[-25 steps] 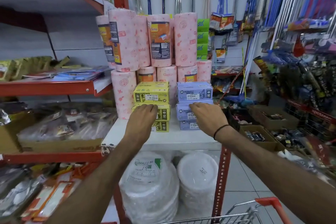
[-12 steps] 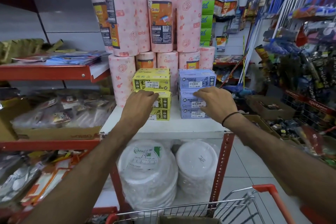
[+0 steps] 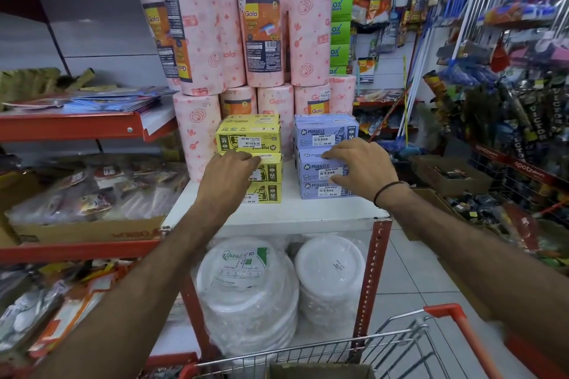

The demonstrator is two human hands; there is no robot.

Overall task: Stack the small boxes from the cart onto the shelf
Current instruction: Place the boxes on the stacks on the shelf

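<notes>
Two stacks of small boxes stand side by side on the white shelf (image 3: 295,214), each three high: a yellow stack (image 3: 248,138) on the left and a blue stack (image 3: 326,132) on the right. My left hand (image 3: 229,174) rests against the front of the middle yellow box, its fingers lying on the box's top edge. My right hand (image 3: 360,164) lies with spread fingers on the front of the middle blue box. Neither hand lifts a box. The red-handled wire cart (image 3: 443,315) is at the bottom, with a cardboard box's edge (image 3: 320,371) showing inside it.
Pink kitchen-towel rolls (image 3: 261,37) are stacked right behind the boxes. Wrapped white plates (image 3: 246,289) fill the shelf below. Red shelving with packets (image 3: 83,194) runs on the left. Brooms and hanging goods (image 3: 492,24) crowd the right, with open cartons (image 3: 449,175) on the floor.
Both hands stay on the middle boxes of their stacks. The view has tilted down, so the cart's red handle and wire rim now show at the bottom.
</notes>
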